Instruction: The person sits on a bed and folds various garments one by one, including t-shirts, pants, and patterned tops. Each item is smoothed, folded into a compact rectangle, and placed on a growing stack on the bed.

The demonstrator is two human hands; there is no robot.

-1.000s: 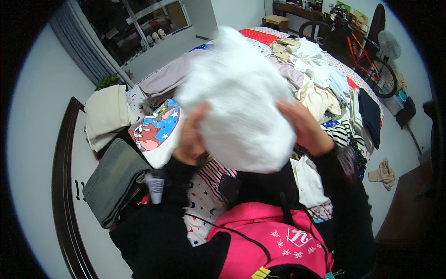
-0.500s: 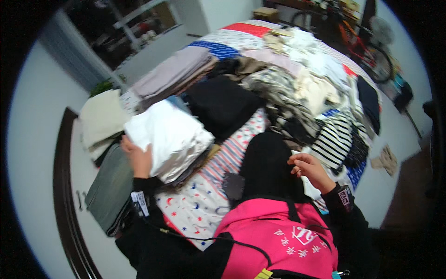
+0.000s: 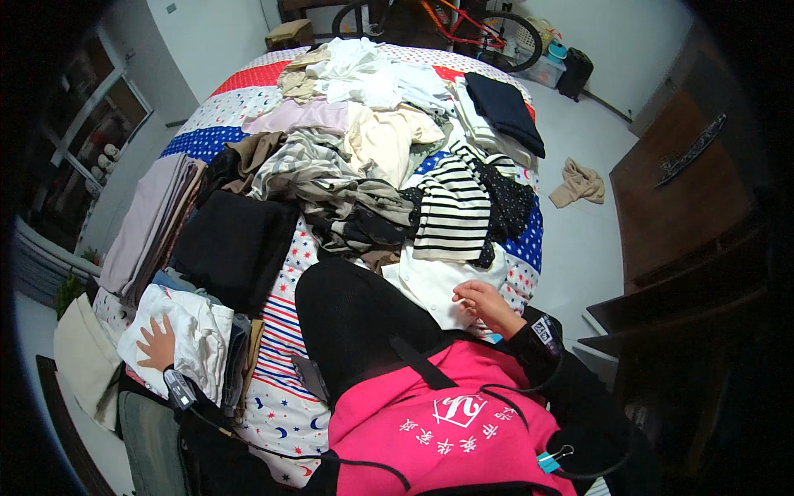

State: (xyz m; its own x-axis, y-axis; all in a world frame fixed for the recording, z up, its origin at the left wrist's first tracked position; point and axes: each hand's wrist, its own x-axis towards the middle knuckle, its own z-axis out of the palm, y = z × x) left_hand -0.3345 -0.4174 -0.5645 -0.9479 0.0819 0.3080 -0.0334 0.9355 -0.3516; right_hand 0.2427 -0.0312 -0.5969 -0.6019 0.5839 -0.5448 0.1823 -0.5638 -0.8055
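My left hand (image 3: 157, 343) lies flat, fingers spread, on a folded white garment (image 3: 217, 335). That garment tops a stack in which folded jeans (image 3: 236, 357) show at the side. Held above a white buttoned garment (image 3: 426, 285), my right hand (image 3: 488, 306) has loosely bent fingers with nothing visible in them. A black-and-white striped top (image 3: 451, 207) lies just beyond it, beside a black dotted garment (image 3: 509, 202). Folded black clothing (image 3: 236, 248) sits past the white stack.
The patterned bedspread (image 3: 285, 413) carries a rumpled camouflage garment (image 3: 310, 169), a cream top (image 3: 385, 136), white clothes (image 3: 356, 74), a lavender stack (image 3: 149, 219) and folded navy clothing (image 3: 504, 107). A beige garment (image 3: 579, 183) lies on the floor. A bicycle (image 3: 447, 25) stands beyond the bed.
The view has swung to the right. My left hand has gone from the edge of the white garment to lying flat on top of it. My right hand stays raised near the striped top.
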